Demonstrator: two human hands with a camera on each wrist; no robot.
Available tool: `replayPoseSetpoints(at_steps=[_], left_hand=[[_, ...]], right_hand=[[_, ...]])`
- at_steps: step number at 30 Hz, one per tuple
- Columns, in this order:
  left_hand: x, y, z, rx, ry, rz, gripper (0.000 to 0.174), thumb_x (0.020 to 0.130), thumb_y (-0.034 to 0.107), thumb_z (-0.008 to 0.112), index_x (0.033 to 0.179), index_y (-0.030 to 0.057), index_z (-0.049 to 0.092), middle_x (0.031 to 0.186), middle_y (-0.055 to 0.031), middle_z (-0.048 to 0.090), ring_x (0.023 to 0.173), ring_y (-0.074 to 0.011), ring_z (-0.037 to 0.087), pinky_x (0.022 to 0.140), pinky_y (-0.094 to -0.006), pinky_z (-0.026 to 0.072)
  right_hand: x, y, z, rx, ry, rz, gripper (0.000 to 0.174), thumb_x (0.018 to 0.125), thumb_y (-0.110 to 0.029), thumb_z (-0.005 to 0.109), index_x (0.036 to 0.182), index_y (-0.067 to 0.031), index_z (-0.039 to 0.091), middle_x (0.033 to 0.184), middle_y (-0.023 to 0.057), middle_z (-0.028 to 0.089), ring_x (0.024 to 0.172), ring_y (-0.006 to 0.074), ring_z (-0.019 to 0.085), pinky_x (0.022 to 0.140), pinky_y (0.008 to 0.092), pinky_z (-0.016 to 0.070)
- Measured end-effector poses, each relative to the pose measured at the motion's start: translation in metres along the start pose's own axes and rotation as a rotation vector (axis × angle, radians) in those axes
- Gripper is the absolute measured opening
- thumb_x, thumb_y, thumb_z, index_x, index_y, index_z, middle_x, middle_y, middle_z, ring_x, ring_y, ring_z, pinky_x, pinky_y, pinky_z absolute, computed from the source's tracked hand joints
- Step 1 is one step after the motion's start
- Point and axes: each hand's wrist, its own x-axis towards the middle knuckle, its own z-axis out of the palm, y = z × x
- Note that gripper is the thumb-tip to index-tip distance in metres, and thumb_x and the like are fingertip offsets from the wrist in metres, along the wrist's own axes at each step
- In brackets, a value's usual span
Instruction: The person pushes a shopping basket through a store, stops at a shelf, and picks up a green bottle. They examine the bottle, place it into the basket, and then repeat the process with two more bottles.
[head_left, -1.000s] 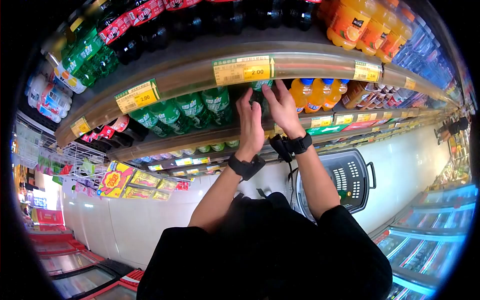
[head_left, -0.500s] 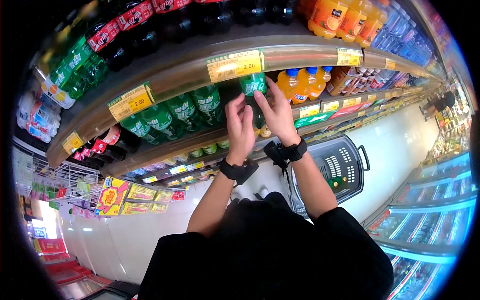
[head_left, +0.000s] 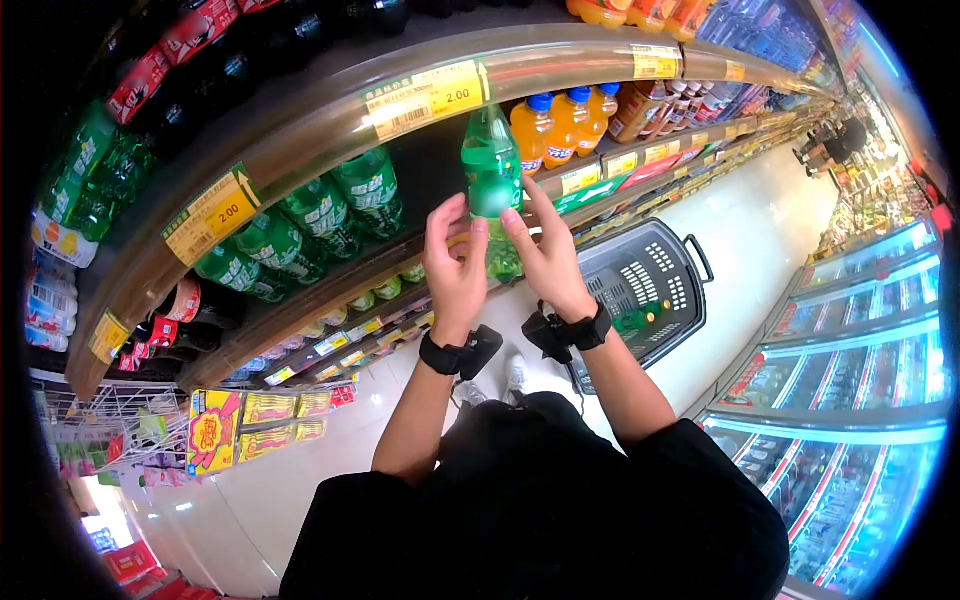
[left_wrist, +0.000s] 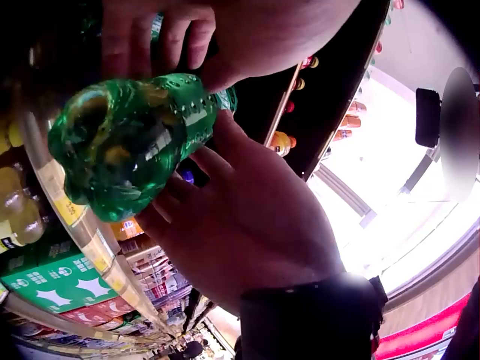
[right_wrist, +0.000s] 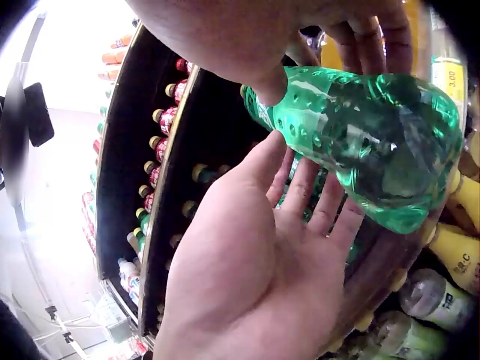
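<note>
Between both hands, just in front of the shelf, a green soda bottle (head_left: 492, 165) stands nearly upright in the head view. My left hand (head_left: 457, 265) grips its left side, the thumb lying along the front. On the other side my right hand (head_left: 548, 260) holds it, thumb in front and fingers bent behind. The ridged bottle base (left_wrist: 124, 161) faces the camera in the left wrist view. In the right wrist view, fingers from both hands surround the bottle (right_wrist: 367, 142) near its middle. Similar green bottles (head_left: 368, 190) line the shelf to the left.
Orange soda bottles (head_left: 535, 130) with blue caps stand right of the held bottle. A shelf lip with a price tag (head_left: 430, 100) curves above the hands. A dark shopping basket (head_left: 672, 262) with green bottles (head_left: 640, 316) inside is at lower right; another person (head_left: 835, 145) is farther down the aisle.
The green bottle has come out from under the shelf lip toward the body, carried by both hands. The view has shifted, so the shelves appear farther left and higher.
</note>
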Motion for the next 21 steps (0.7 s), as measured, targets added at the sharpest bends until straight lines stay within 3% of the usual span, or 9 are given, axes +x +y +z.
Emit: replayPoseSetpoints(at_steps=[6, 8, 10, 12, 15, 21], left_hand=[[-0.026, 0.013, -0.001, 0.09, -0.156, -0.031, 0.044, 0.096, 0.012, 0.062, 0.137, 0.0002, 0.05, 0.124, -0.009, 0.059, 0.1, -0.0116, 0.058, 0.082, -0.0263, 0.0508], [-0.037, 0.022, 0.001, 0.153, -0.21, -0.02, 0.045, 0.096, 0.009, 0.061, 0.138, -0.0009, 0.049, 0.126, -0.0093, 0.058, 0.102, -0.0122, 0.058, 0.085, -0.0273, 0.0514], [-0.051, 0.027, 0.008, 0.147, -0.235, -0.016, 0.045, 0.096, 0.009, 0.061, 0.138, -0.0009, 0.049, 0.126, -0.0093, 0.058, 0.103, -0.0127, 0.058, 0.087, -0.0281, 0.0514], [-0.067, 0.028, 0.018, 0.155, -0.271, -0.014, 0.046, 0.095, 0.008, 0.062, 0.138, -0.0007, 0.049, 0.127, -0.0097, 0.058, 0.107, -0.0145, 0.058, 0.089, -0.0297, 0.0516], [-0.098, 0.03, 0.046, 0.055, -0.278, -0.026, 0.046, 0.093, 0.011, 0.065, 0.136, 0.0016, 0.052, 0.125, -0.0089, 0.058, 0.107, -0.0158, 0.059, 0.084, -0.0291, 0.0547], [-0.168, 0.038, 0.107, -0.003, -0.461, -0.044, 0.05, 0.095, 0.008, 0.062, 0.14, -0.0019, 0.044, 0.134, -0.0121, 0.054, 0.113, -0.0172, 0.057, 0.092, -0.0316, 0.053]], right_hand=[[-0.032, 0.011, -0.019, 0.029, 0.012, 0.001, 0.057, 0.096, -0.026, 0.062, 0.142, 0.0018, 0.042, 0.13, 0.0243, 0.057, 0.12, 0.029, 0.056, 0.1, 0.0372, 0.043], [-0.046, 0.011, -0.029, 0.024, 0.015, -0.003, 0.058, 0.097, -0.025, 0.061, 0.143, 0.0015, 0.04, 0.123, 0.0203, 0.058, 0.112, 0.024, 0.056, 0.093, 0.034, 0.0441], [-0.063, 0.015, -0.042, 0.006, 0.02, -0.01, 0.058, 0.098, -0.022, 0.06, 0.146, 0.0, 0.037, 0.109, 0.012, 0.062, 0.096, 0.0143, 0.056, 0.08, 0.0275, 0.0462], [-0.081, 0.013, -0.057, 0.015, 0.033, 0.015, 0.058, 0.099, -0.022, 0.059, 0.148, -0.0025, 0.035, 0.106, 0.0084, 0.063, 0.088, 0.0104, 0.057, 0.074, 0.0246, 0.0473], [-0.11, 0.004, -0.087, 0.146, 0.077, 0.046, 0.059, 0.097, -0.026, 0.062, 0.144, 0.0024, 0.04, 0.118, 0.0187, 0.06, 0.099, 0.0178, 0.06, 0.086, 0.0316, 0.0497], [-0.182, 0.006, -0.163, 0.075, 0.233, 0.061, 0.059, 0.094, -0.026, 0.065, 0.144, -0.0042, 0.043, 0.117, 0.0192, 0.058, 0.093, 0.025, 0.062, 0.08, 0.0349, 0.0517]])
